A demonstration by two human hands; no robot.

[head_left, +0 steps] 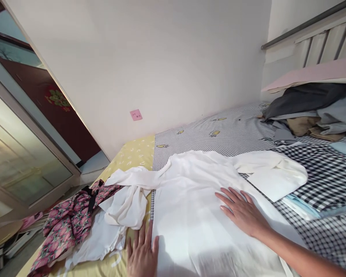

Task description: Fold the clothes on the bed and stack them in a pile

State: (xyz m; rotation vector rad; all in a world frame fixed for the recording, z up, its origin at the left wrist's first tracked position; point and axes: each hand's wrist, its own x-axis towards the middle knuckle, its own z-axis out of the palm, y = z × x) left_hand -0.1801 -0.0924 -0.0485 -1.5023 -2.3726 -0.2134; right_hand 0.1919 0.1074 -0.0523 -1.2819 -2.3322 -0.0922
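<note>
White cotton-like cloth fills the middle of the bed (219, 130): a white garment (190, 215) lies flat on the checked sheet, its long axis running from my body up toward the wall, the neck end pointing away from me. One sleeve (132, 179) stretches out to the left of the garment's body, across the yellow sheet (132, 154), its end bunched and folded back on itself; the other sleeve (271, 171) is folded out to the right. My right hand (242, 211) rests palm down on the garment's body, fingers spread and released, gripping nothing. My left hand (141, 252) lies flat too, open, at the garment's left edge just below the bunched sleeve. Left of the garment lies a pink floral garment (69, 219); to its far right, a heap of grey and tan clothes (311, 115).
</note>
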